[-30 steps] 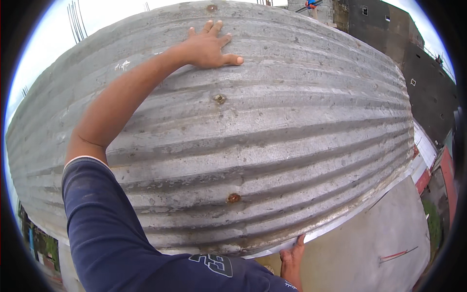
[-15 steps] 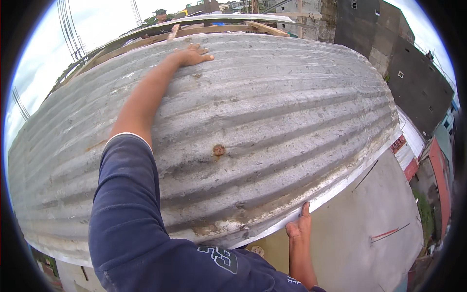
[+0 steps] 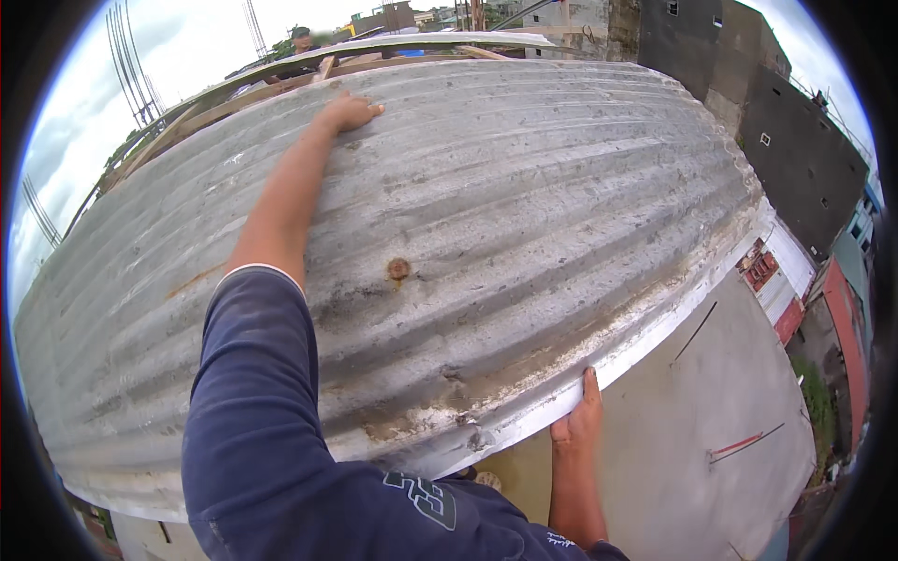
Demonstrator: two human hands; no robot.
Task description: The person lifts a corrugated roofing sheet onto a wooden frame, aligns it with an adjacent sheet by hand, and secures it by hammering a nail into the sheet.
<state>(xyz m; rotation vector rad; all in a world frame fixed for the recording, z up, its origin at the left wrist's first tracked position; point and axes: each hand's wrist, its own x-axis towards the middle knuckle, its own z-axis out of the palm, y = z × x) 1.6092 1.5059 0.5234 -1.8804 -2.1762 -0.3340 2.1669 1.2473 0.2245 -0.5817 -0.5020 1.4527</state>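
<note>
A large grey corrugated metal sheet (image 3: 524,234), weathered and rust-stained, slants across most of the view in front of me. Its ridges run from left to right. My left hand (image 3: 350,112) reaches far up it, near the far edge, with the fingers drawn in against a ridge and the thumb pointing right. At the near lower edge, my right hand (image 3: 578,423) grips the rim; the thumb lies up along the pale edge strip, and the other fingers are hidden beneath. A round rusty patch (image 3: 398,269) marks the sheet between my hands.
Wooden beams (image 3: 324,69) and another metal sheet (image 3: 449,39) lie past the far edge, where a person's head (image 3: 300,37) shows. Below right is a concrete surface (image 3: 692,411) with a rod (image 3: 748,443) on it. A dark building wall (image 3: 795,140) rises at right.
The sheet has shifted a little up and left in view, its near right edge lifting. My left fingers, spread before, have drawn in. The right hand still holds the edge, slightly higher.
</note>
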